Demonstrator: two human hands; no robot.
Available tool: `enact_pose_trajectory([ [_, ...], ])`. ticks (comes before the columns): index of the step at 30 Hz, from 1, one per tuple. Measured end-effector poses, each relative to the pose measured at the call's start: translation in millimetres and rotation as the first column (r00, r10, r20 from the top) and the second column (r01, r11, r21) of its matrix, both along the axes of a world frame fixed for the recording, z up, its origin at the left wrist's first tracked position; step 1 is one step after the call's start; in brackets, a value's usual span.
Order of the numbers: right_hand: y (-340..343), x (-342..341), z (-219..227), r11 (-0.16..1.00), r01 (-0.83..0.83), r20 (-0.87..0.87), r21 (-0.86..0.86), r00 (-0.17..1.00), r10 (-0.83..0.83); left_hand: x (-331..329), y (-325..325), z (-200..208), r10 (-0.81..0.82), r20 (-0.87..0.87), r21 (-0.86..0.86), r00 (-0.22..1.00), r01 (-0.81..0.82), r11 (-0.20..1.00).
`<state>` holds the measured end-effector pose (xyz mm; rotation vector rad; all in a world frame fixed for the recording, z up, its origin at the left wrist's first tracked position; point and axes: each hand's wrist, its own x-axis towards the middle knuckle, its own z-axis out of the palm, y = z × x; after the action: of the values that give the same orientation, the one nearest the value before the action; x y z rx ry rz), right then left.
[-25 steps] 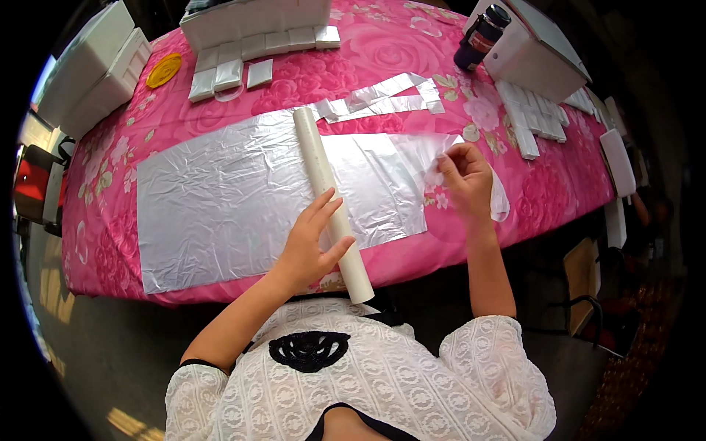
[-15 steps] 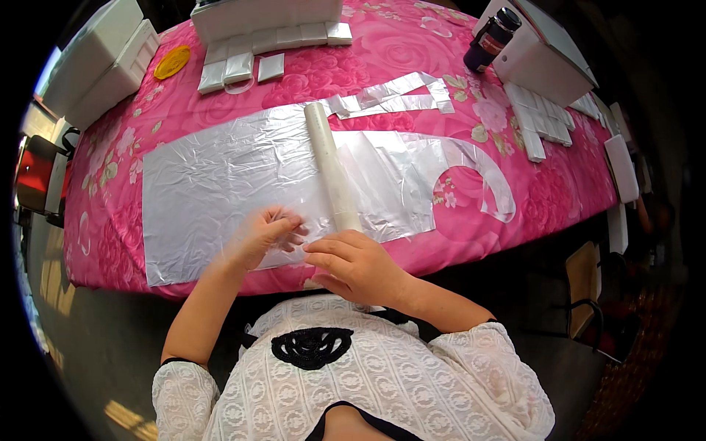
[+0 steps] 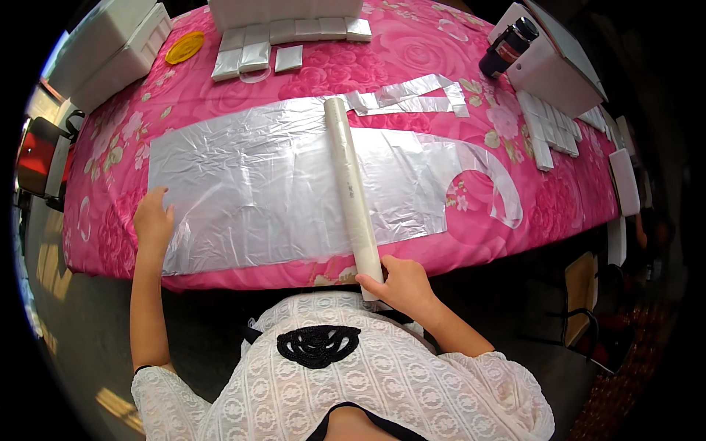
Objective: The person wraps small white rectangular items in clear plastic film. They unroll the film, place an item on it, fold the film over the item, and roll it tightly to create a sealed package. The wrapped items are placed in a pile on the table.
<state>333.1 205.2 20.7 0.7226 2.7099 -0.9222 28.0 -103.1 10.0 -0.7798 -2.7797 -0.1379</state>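
Observation:
A thin, shiny translucent plastic apron [image 3: 243,191] lies spread across the table, its rounded neck loop [image 3: 507,192] at the right and a folded strap [image 3: 412,95] beyond its far edge. A pale, smooth tube [image 3: 346,169] rests crosswise over the apron, its near end jutting past the table edge. My right hand [image 3: 401,285] grips that near end, thumb on top. At the apron's left edge, my left hand [image 3: 154,220] has its thumb and fingers apart; whether it touches the film is unclear.
Small flat white packets [image 3: 254,55] sit at the back before a white foam box [image 3: 287,9]. More foam boxes [image 3: 110,62] stand at the left, by a yellow lid [image 3: 184,48]. A dark bottle [image 3: 507,48] and narrow white packets [image 3: 548,128] are at the right.
My left hand has moved left from the middle to the apron's left edge. My right hand has moved right and down and taken hold of the tube's near end; the film looks flatter.

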Motion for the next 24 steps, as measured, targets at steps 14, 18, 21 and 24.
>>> enact_pose_trajectory([
  [14, -0.4, 1.3, -0.3, 0.993, 0.004, 0.041, -0.119, 0.999, 0.001, 121.8, 220.4, -48.8, -0.646, 0.213, 0.521, 0.733, 0.474, 0.710],
  [18, 17.2, -8.1, -2.8, 0.964, -0.053, 0.054, -0.260, 0.996, 0.070, 117.9, 218.9, -51.7, -0.588, 0.239, 0.315, 0.773, 0.511, 0.800],
  [21, 38.5, -46.4, -1.4, 0.978, -0.036, -0.031, -0.204, 0.999, 0.030, 118.3, 219.8, -54.5, -0.567, 0.222, 0.224, 0.793, 0.524, 0.822],
  [24, 65.8, -105.7, -8.8, 0.964, -0.002, -0.037, -0.264, 0.999, -0.008, 118.9, 219.4, -52.0, -0.558, 0.209, 0.198, 0.803, 0.524, 0.829],
])
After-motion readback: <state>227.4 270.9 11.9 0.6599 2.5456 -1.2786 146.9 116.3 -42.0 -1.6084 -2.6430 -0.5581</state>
